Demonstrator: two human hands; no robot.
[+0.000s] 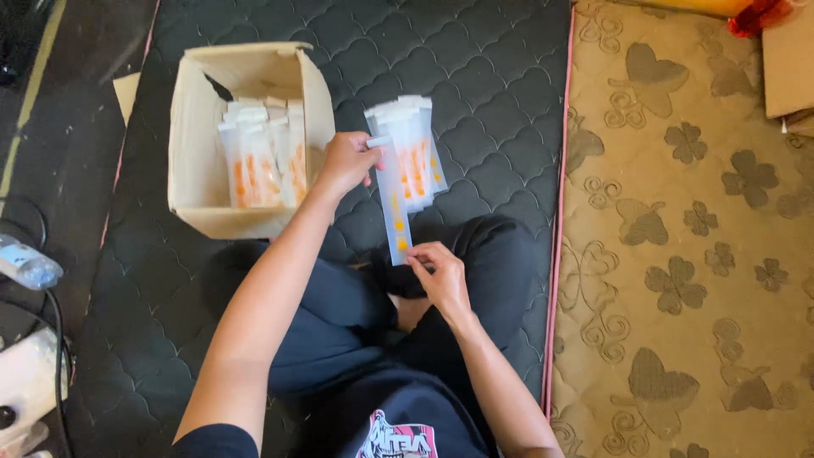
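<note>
A long translucent pouch (395,212) with orange print hangs between my hands, its long axis running far to near above my lap. My left hand (348,161) pinches its far end; my right hand (439,273) grips the near end, so the two hands sit apart along its length. Just beyond, a stack of matching pouches (417,144) lies on the dark quilted mat (492,76). To the left, an open cardboard box (197,136) holds more pouches upright. A floral patterned mattress (695,254) fills the right.
</note>
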